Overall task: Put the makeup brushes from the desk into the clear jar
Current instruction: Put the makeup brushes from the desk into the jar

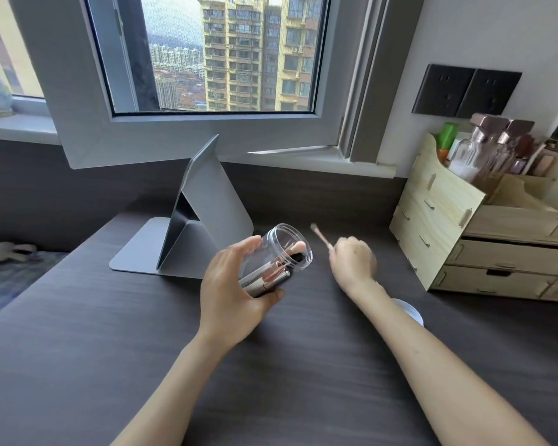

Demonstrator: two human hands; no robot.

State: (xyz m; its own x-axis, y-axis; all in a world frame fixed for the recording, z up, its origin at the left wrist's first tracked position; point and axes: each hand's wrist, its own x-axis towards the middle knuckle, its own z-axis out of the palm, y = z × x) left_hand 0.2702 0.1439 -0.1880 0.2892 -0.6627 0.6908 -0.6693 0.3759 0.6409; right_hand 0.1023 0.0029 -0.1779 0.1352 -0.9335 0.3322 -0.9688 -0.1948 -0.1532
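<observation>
My left hand grips a clear jar above the dark desk, tilted so its open mouth faces up and to the right. Several makeup brushes with silver and rose-gold handles lie inside it. To the right of the jar's mouth, my right hand is closed around one thin pink makeup brush, whose tip points up and left. The hand is blurred and hides the rest of that brush.
A grey folding mirror stand stands behind the jar. A wooden drawer organiser with bottles fills the right side. A white lid lies on the desk, partly hidden under my right forearm. An open window frame overhangs the back.
</observation>
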